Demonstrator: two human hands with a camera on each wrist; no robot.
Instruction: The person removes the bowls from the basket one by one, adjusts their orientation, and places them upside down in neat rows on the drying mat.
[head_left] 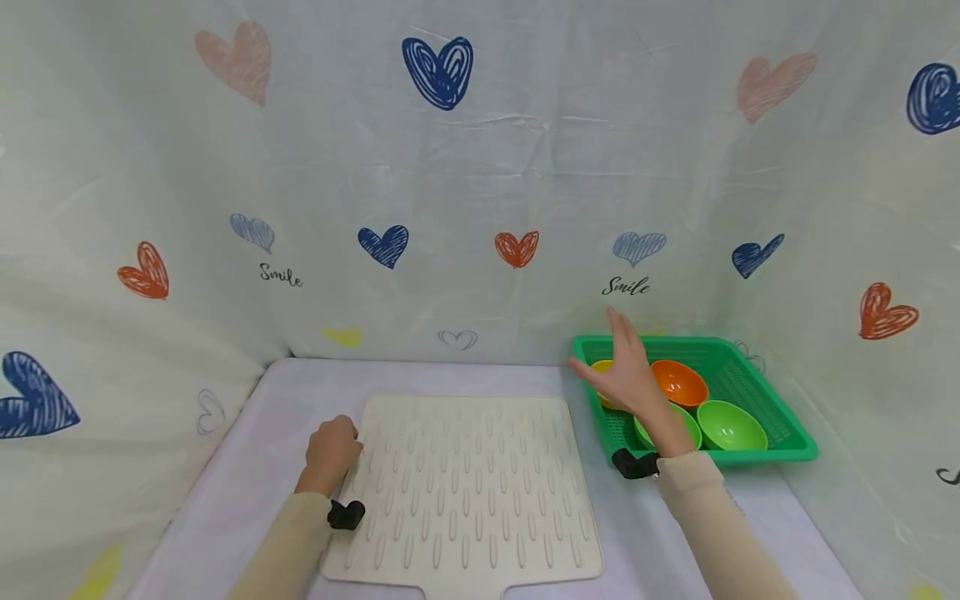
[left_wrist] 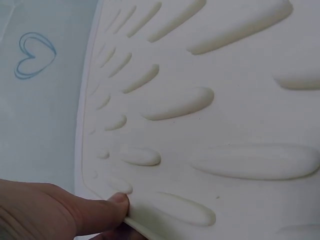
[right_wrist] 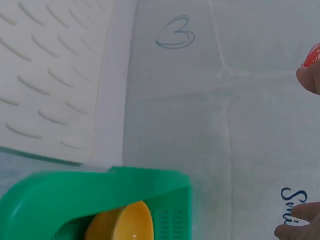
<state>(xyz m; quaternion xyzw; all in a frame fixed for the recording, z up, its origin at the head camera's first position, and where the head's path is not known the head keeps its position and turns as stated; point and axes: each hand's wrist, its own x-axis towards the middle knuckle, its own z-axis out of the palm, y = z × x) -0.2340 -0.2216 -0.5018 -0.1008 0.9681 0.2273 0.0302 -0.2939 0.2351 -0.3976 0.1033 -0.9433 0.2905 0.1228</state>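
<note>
A cream-white board (head_left: 465, 492) with rows of raised oval ridges and a handle at its near side lies on the table. My left hand (head_left: 330, 454) pinches its left edge; in the left wrist view the thumb (left_wrist: 107, 212) presses on the top face, and the other fingers are mostly hidden beneath. Over the left part of a green basket (head_left: 776, 408), my right hand (head_left: 628, 375) is raised with fingers spread, holding nothing. Inside the basket sit a yellow bowl (right_wrist: 135, 222), an orange bowl (head_left: 680, 383) and two green bowls (head_left: 731, 427), one partly behind the right wrist.
A pale cloth covers the table (head_left: 300, 387). White plastic sheeting (head_left: 480, 167) printed with hearts and the word Smile hangs behind the table and along both sides. The basket stands at the back right, close to the sheeting. A black band is on each wrist.
</note>
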